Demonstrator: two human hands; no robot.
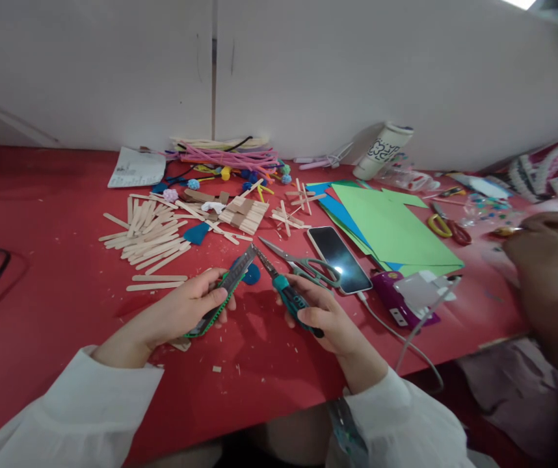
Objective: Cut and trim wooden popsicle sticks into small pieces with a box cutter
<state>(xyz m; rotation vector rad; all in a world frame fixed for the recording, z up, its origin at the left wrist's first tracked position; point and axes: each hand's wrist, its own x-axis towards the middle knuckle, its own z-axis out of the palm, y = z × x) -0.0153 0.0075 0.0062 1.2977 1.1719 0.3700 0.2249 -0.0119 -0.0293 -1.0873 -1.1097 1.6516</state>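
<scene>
My left hand (199,300) is closed around a green-and-black utility knife (219,299), its snap-off blade slid out and pointing away from me. In my right hand (325,315) sits a teal-handled tool (292,300) with a black end and a narrow, tapering metal part; its exact kind I cannot make out. The two metal tips come close together, and whether they touch is unclear. Grey-handled scissors (314,268) lie just beyond my right hand. A round blue piece (250,273) lies under the tips. Many wooden craft sticks (149,234) are heaped beyond my left hand.
Pink pipe cleaners (230,157) lie along the wall. On the right are a phone (340,259) on a cable, green paper sheets (396,224), a purple device (398,299) and yellow-and-red scissors (447,229). Another person's hands (537,244) work at the right edge. Small scraps dot the red table (54,247).
</scene>
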